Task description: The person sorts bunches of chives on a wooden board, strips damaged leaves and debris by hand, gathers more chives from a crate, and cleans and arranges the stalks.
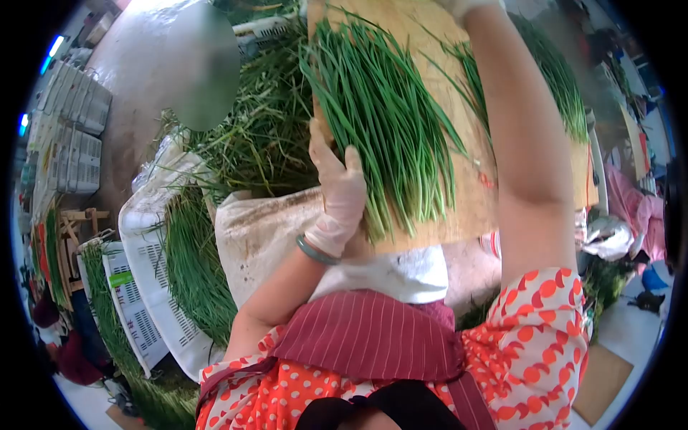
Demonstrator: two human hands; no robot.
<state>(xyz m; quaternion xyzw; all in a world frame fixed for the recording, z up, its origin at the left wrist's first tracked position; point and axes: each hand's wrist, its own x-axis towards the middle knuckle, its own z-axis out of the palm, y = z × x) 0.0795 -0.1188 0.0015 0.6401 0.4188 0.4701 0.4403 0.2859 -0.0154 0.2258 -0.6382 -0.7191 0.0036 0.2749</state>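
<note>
A loose bunch of garlic chives (387,122) lies spread on a wooden board (430,61), its pale stem ends pointing toward me. My left hand (338,188), in a thin whitish glove, rests at the left edge of the bunch. Its thumb and fingers are apart and stretched out, touching the nearest leaves without wrapping round them. At the top edge of the view is my right hand (462,6), also gloved; its fingers are cut off by the frame, so what it touches is hidden. More chives (469,72) lie on the board beside my right forearm.
A heap of loose green leaves and trimmings (265,129) stands left of the board. White plastic crates (140,222) holding chives (190,258) are at the lower left, with stacked crates (75,129) farther off. Another pile of chives (555,79) lies beyond my right arm.
</note>
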